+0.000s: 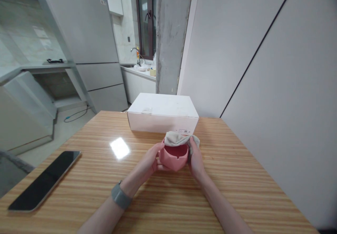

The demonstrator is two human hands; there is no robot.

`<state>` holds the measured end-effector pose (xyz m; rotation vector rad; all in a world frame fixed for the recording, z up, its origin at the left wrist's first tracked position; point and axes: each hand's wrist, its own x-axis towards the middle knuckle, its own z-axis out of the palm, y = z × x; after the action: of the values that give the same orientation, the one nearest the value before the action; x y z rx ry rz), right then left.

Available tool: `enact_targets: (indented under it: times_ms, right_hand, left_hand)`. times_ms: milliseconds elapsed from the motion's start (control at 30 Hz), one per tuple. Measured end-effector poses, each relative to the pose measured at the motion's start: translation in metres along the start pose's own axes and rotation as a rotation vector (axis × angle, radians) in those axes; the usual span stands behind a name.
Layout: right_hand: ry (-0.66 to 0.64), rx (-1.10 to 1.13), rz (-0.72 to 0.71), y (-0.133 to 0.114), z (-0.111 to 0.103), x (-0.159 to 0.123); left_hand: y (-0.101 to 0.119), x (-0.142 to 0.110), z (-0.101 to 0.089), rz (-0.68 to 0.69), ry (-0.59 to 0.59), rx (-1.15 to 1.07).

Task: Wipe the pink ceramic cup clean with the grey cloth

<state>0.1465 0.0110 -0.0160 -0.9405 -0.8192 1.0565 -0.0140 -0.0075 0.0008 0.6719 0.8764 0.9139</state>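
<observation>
A small pink bowl-like container (173,158) stands on the wooden table (147,188) in front of me. My left hand (150,163) wraps its left side, fingers closed on it. My right hand (196,158) is at the container's right side and grips a beige-grey cloth (177,138), which is pressed over the container's far rim. A grey band sits on my left wrist.
A closed white cardboard box (163,112) lies just behind the container. A black phone (46,179) rests face up near the table's left edge. A white wall runs along the right side. A fridge (86,40) and a kitchen counter (138,71) stand beyond the table.
</observation>
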Motion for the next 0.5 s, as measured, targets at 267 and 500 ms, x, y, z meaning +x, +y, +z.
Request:
enact_targets:
  times_ms: [267, 500]
  right_hand:
    - [-0.004, 0.038, 0.074, 0.004, 0.006, -0.010]
    - [-0.023, 0.199, 0.027, 0.009, 0.022, -0.035]
  left_hand:
    - [-0.001, -0.001, 0.000, 0.088, 0.053, -0.020]
    - [0.002, -0.001, 0.003, 0.327, 0.099, -0.116]
